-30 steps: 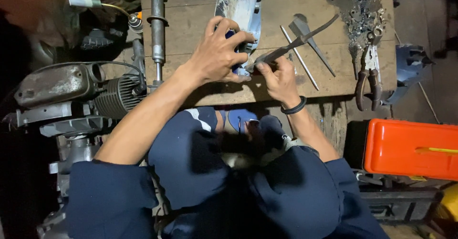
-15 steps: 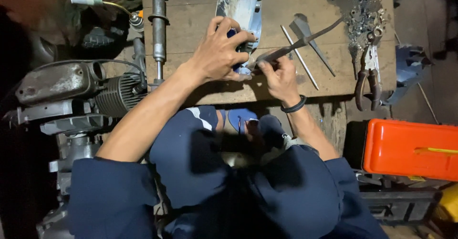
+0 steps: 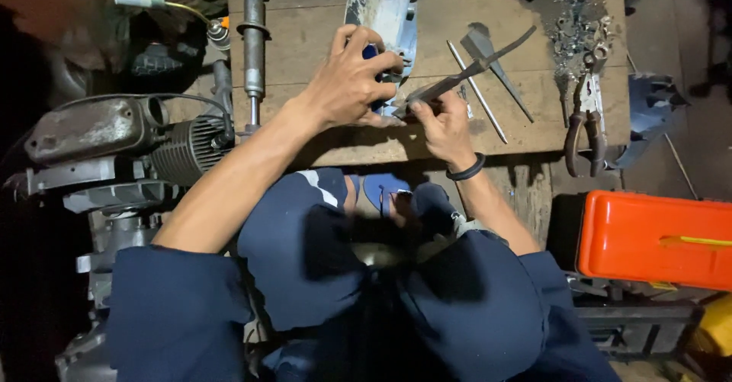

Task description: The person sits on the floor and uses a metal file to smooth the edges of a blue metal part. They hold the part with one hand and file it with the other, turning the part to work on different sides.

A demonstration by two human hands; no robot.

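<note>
My left hand (image 3: 349, 81) grips the near end of a long blue-and-white worn metal part (image 3: 387, 10) that lies on the wooden bench (image 3: 335, 149). Fingers curl over a dark blue spot on the part. My right hand (image 3: 444, 125) is closed on the handles of long-nose pliers (image 3: 473, 68), whose jaws point up and to the right, away from the part. Both hands nearly touch at the part's near end. What lies under my left palm is hidden.
A thin metal rod (image 3: 477, 91) and flat blade lie right of the pliers. Red-handled pliers (image 3: 585, 119) and a scrap pile (image 3: 577, 17) sit at the bench's right. A shock absorber (image 3: 252, 43) and engine (image 3: 114, 142) are left. An orange toolbox (image 3: 656, 239) stands lower right.
The hands stay in place on the part. The pliers' jaws have tipped slightly up and back down. The view has shifted a little.
</note>
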